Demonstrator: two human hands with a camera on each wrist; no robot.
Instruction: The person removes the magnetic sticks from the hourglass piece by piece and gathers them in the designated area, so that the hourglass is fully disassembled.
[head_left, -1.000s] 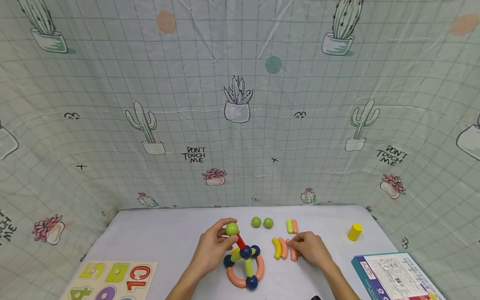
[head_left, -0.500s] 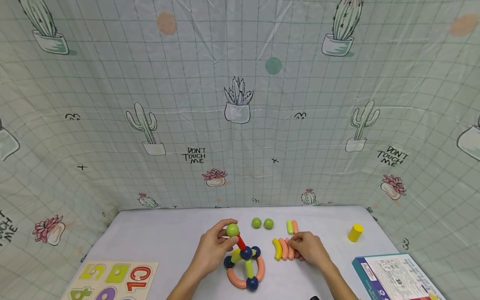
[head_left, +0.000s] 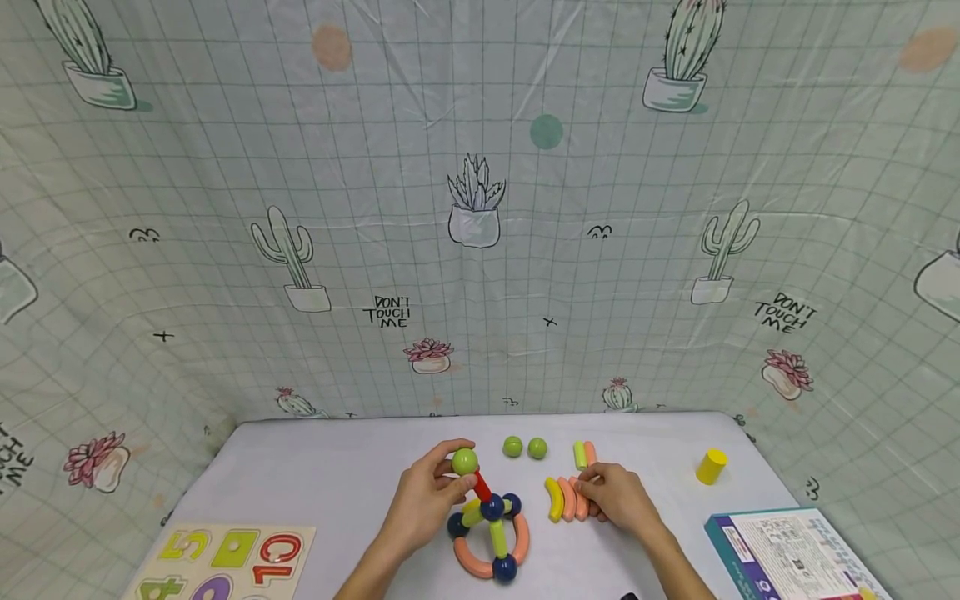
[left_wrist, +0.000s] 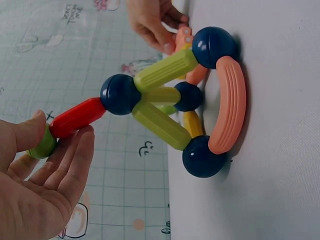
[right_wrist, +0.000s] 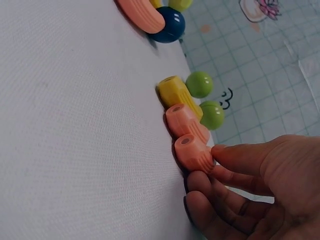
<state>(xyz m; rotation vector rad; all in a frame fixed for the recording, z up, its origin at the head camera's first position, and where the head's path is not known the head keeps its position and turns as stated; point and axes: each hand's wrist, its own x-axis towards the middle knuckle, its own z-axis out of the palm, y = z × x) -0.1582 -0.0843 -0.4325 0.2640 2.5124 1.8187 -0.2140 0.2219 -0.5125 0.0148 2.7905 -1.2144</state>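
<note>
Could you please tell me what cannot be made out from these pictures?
Head: lower part of the beige rectangular number board, cut off by the bottom edge.
Head: fine print on the teal-edged cardboard box, too small.
Head: what the small black object is, cut off by the bottom edge.
Left wrist: part of the glossy green ball, behind the left grip.
Right wrist: far end of the ridged coral rod, hidden by the right grip.

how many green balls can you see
3. One green ball tops the red rod, held in the left hand. A second ball and a third ball rest side by side farther back on the white table. Any behind the hands would be hidden.
</note>
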